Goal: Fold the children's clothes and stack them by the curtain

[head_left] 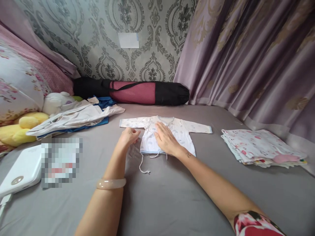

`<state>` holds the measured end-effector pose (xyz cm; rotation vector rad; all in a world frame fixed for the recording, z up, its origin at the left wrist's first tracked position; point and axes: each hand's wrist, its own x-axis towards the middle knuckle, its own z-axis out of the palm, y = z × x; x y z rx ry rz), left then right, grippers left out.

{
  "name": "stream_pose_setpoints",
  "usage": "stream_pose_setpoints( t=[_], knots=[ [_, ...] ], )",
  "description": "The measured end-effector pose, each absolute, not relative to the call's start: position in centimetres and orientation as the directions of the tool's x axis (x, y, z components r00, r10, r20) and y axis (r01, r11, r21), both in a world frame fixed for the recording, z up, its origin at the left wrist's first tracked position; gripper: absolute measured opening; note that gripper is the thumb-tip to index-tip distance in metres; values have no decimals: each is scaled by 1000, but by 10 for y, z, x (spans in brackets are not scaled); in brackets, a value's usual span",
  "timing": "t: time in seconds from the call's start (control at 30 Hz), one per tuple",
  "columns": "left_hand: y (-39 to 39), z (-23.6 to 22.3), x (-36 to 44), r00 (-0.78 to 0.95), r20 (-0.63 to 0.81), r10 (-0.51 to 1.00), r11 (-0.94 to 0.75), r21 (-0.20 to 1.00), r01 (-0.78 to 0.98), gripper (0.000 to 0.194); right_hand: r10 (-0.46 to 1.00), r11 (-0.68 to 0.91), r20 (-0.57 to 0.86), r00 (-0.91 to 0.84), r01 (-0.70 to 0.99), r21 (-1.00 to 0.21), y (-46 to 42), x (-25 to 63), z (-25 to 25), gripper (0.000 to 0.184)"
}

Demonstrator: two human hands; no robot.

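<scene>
A small white baby shirt (177, 135) with a faint print and light blue trim lies flat, both sleeves spread out. White tie strings (141, 165) hang from its lower edge onto the sheet. My right hand (166, 139) rests flat on the front of the shirt, fingers stretched out and close together. Just beside the shirt, below its left sleeve, is my left hand (131, 135), its fingers curled in. I see nothing held in it, though its palm side is partly hidden.
A grey bedsheet (157, 203) lies beneath everything. Folded printed cloths (261, 147) are stacked at right. At left are loose clothes (81, 114), a yellow plush toy (24, 127) and a white power bank (22, 168) with a cable. A black-and-pink rolled bag (133, 92) lies along the wall.
</scene>
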<state>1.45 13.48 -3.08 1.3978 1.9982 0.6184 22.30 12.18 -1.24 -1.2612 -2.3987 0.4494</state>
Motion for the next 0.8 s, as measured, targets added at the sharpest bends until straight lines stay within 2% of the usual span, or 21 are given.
stream_pose_setpoints(
  t=[0.07, 0.13, 0.2, 0.3, 0.47, 0.57, 0.7, 0.8],
  knots=[
    [132, -29, 22, -234, -207, 950, 311, 677, 667, 32, 903, 428, 139, -406, 836, -343, 136, 235, -22, 63],
    [131, -28, 28, -213, -212, 954, 300, 669, 680, 33, 926, 374, 66, -371, 886, -275, 145, 242, -32, 67],
    [130, -31, 30, -201, -225, 953, 301, 667, 681, 32, 928, 364, 15, -373, 896, -256, 148, 244, -41, 70],
    [131, -35, 26, -201, -231, 952, 306, 692, 653, 28, 929, 358, 11, -369, 893, -273, 147, 242, -47, 71],
    [125, -21, 29, -213, -123, 969, 241, 647, 723, 31, 933, 350, 37, -359, 875, -334, 144, 242, -47, 68],
    [117, -3, 49, -97, -32, 995, 96, 620, 779, 35, 924, 362, 41, -379, 837, -410, 146, 247, -46, 66],
    [104, 15, 83, 89, -35, 995, -54, 569, 821, 36, 903, 348, 4, -430, 725, -595, 157, 261, -36, 63],
    [89, 22, 95, 166, -41, 985, -127, 473, 872, 35, 929, 311, 44, -367, 711, -631, 162, 274, -28, 59]
  ],
)
